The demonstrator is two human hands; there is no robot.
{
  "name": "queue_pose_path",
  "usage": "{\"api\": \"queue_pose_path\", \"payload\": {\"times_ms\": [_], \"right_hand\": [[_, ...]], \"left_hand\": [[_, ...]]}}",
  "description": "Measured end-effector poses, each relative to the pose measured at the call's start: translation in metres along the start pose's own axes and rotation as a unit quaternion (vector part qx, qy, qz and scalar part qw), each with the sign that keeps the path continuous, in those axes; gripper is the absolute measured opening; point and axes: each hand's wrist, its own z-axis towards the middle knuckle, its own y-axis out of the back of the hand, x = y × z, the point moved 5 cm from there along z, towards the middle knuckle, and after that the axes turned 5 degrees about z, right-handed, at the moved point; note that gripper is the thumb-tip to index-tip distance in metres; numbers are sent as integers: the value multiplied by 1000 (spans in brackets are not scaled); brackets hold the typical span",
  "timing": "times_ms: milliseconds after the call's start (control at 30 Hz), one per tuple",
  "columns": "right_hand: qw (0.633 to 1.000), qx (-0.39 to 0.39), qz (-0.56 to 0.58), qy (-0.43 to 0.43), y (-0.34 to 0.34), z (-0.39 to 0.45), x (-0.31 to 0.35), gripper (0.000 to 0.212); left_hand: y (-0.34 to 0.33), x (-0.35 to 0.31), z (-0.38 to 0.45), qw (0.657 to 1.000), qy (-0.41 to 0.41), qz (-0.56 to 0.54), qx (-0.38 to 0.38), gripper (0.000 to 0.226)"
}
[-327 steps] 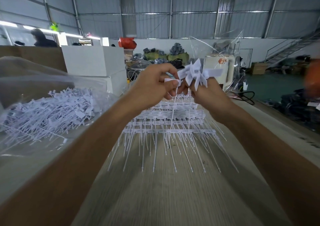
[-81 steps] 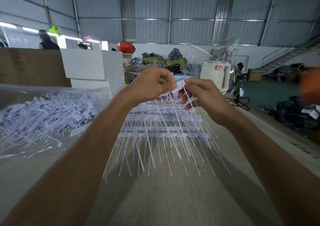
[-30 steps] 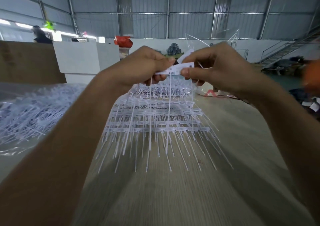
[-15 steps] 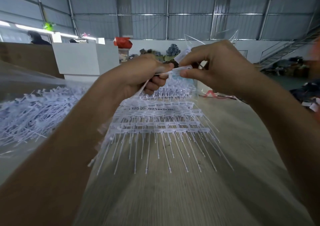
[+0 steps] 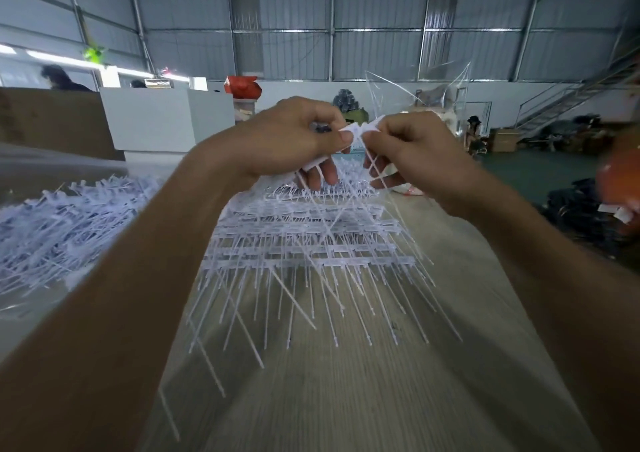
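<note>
Both hands are raised above a wooden table (image 5: 346, 399). My left hand (image 5: 287, 140) pinches the flat heads of several white plastic ties between thumb and fingers, and their thin tails hang down to the left. My right hand (image 5: 412, 154) pinches the head of the white plastic ties (image 5: 360, 129) just to the right, tails crossing below. The two heads touch between my thumbs. Under the hands lies a stack of white tie strips (image 5: 311, 247), tails pointing toward me.
A heap of loose white ties (image 5: 69, 219) lies on clear plastic at the left. White boxes (image 5: 156, 122) and a brown board (image 5: 52, 119) stand behind it. A clear plastic bag (image 5: 433, 88) rises at the back. Bare table surface lies near me. People are in the far background.
The hands have dropped a little and the strip between them now shows as two parts, one in each hand. The tails in the left hand swing out to the lower left.
</note>
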Motion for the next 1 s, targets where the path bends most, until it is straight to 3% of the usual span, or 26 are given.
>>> {"api": "queue_pose_path", "payload": {"times_ms": [133, 267, 400, 533, 600, 733, 833, 933, 1000], "right_hand": [[994, -33, 88, -54, 2, 1, -5, 25], [995, -54, 74, -47, 2, 1, -4, 21], [997, -68, 19, -14, 4, 1, 3, 17], [978, -125, -148, 72, 10, 3, 15, 20], [973, -132, -165, 89, 12, 3, 19, 17], [968, -127, -194, 95, 17, 6, 20, 8], [960, -150, -227, 56, 27, 7, 8, 11], [988, -112, -108, 8, 31, 4, -5, 19], [996, -91, -1, -15, 29, 1, -7, 12]], "left_hand": [[-4, -3, -1, 1000, -4, 14, 6, 17], [-3, -1, -1, 999, -3, 33, -5, 13], [-5, -2, -1, 1000, -8, 27, -4, 13], [-9, -4, 0, 1000, -10, 19, 0, 14], [-9, -4, 1, 1000, -14, 13, 0, 15], [-9, -7, 0, 999, -36, 27, 7, 18], [-13, -20, -6, 994, -95, 6, 57, 20], [-16, -32, -8, 986, -130, 8, 101, 21], [-19, -32, -7, 986, -121, 34, 106, 21]]}}
